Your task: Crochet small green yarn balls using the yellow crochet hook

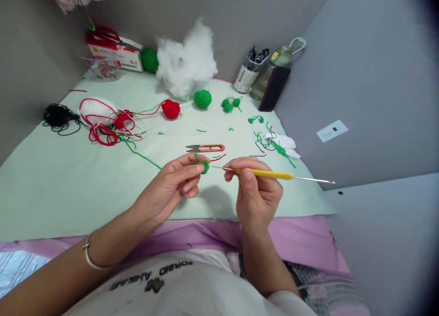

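My left hand (174, 184) pinches a small green crocheted piece (205, 168) between thumb and fingers, near the front middle of the table. A green strand (146, 158) runs from the back left towards this hand. My right hand (259, 192) is closed around the yellow handle of a crochet hook (270, 173). One thin metal end of the hook points left, its tip close to the green piece; whether they touch is hard to tell. The other metal end sticks out to the right. Orange-handled thread snips (207, 148) lie just beyond my left fingertips.
Beyond lie a red yarn ball (170, 109), a green yarn ball (202, 99) and white stuffing (185, 62). Tangled yarn (103, 119) is at left, green scraps (281, 147) at right. A pen cup (245, 78), bottle (263, 83) and phone (275, 89) stand back right, near grey walls.
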Demonstrator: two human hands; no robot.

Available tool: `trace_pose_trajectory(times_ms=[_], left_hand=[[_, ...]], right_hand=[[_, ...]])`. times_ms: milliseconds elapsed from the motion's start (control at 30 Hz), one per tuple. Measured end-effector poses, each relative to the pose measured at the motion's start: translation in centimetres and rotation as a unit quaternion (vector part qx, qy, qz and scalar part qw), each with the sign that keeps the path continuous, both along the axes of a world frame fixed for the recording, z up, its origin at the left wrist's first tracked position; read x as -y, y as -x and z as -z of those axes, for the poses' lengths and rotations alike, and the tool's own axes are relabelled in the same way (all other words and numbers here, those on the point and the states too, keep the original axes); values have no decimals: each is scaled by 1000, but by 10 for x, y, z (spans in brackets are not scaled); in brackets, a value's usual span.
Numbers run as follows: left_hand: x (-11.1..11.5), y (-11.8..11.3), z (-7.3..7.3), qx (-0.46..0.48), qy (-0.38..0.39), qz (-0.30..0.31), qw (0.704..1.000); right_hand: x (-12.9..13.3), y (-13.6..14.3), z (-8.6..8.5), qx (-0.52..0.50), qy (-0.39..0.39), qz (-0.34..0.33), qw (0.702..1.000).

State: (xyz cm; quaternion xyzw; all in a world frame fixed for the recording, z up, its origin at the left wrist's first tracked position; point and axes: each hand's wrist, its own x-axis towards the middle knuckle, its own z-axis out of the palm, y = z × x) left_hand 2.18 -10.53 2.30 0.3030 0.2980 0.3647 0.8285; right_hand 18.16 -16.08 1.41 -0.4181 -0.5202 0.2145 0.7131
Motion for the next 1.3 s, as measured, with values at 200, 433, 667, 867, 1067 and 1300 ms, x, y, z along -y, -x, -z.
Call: trace_pose_trajectory(times_ms=[200, 433, 667, 867, 1067, 1300], left_hand=[[1, -1, -2, 0, 5, 5, 1000], [2, -2, -3, -5, 1, 4, 1000], [2, -2, -4, -14, -4, -4, 1000], [2, -2, -6, -21, -14, -15, 1000], [3, -3, -6, -18, -18, -11, 1000], [4, -2, -3, -31, -25, -12, 999]], right_hand=[[-2, 2, 0, 29, -3, 3, 1000], [-1, 1, 0, 34, 10, 15, 999], [0, 0, 0, 51, 14, 22, 998], [3, 1, -2, 78, 10, 44, 996], [2, 1, -2, 74, 10, 36, 997], [2, 2, -1, 82, 2, 47, 996]])
